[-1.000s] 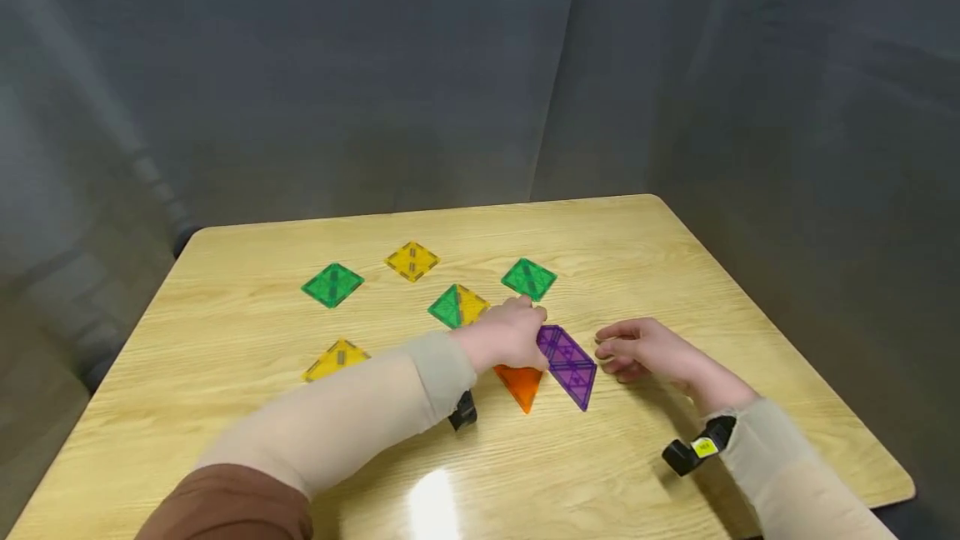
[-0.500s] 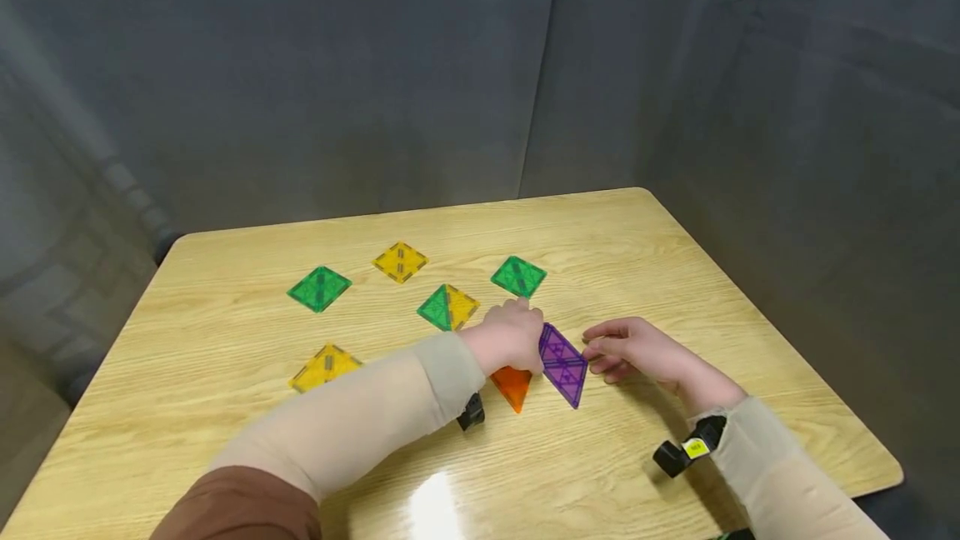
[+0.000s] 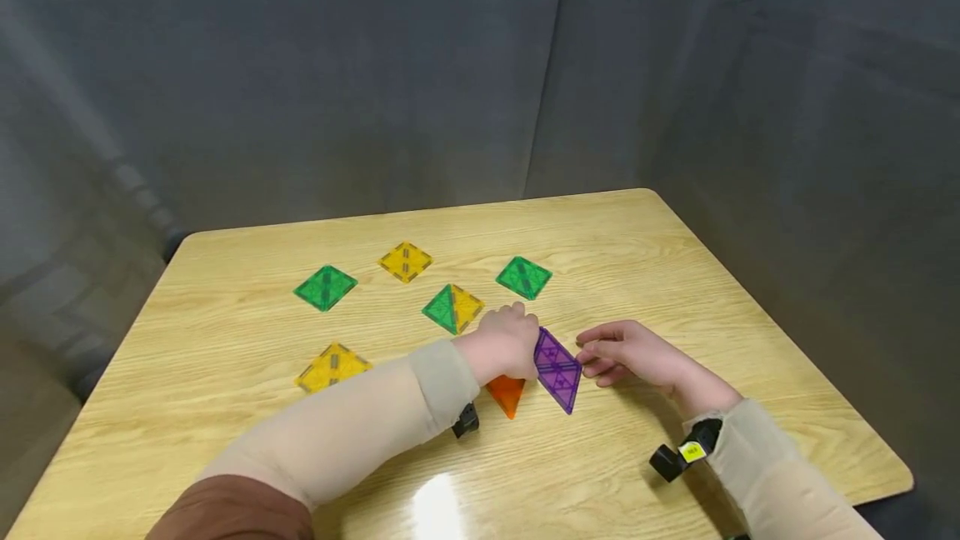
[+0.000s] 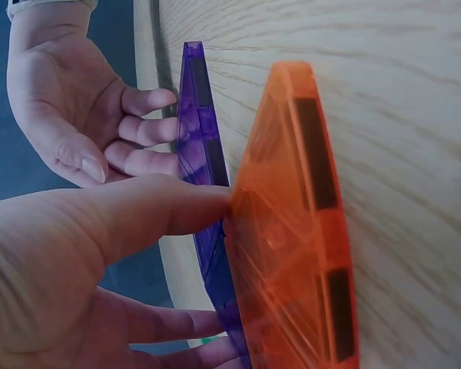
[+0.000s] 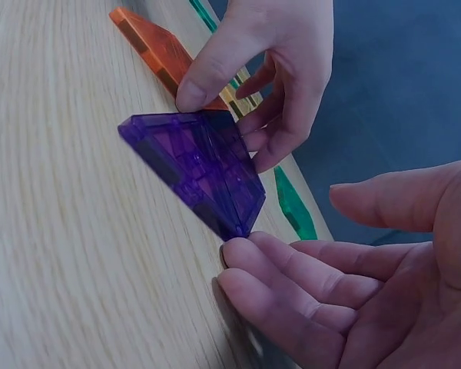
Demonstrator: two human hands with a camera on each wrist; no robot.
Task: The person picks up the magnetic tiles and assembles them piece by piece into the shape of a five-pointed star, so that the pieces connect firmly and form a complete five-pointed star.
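Note:
Two purple triangular magnetic tiles (image 3: 557,369), joined edge to edge as a diamond, lie low on the table beside an orange magnetic tile (image 3: 507,395). My left hand (image 3: 504,344) covers the far end of both. It pinches the purple tiles: its thumb is at the edge beside the orange tile (image 4: 292,223), and its fingers are at the far edge. My right hand (image 3: 637,355) is on the other side, thumb raised. Its relaxed fingertips (image 5: 238,250) are right at the corner of the purple tiles (image 5: 200,165).
Beyond my hands lie a green diamond (image 3: 523,277), a green-and-yellow diamond (image 3: 453,308), a yellow diamond (image 3: 406,262) and another green diamond (image 3: 326,287). A yellow tile shape (image 3: 333,367) is partly behind my left sleeve. The wooden table (image 3: 600,482) ends at grey curtains.
My right hand has shifted slightly left, bringing its fingertips to the purple tiles' edge. The purple and orange tiles have slid a little left and toward me along with my left hand.

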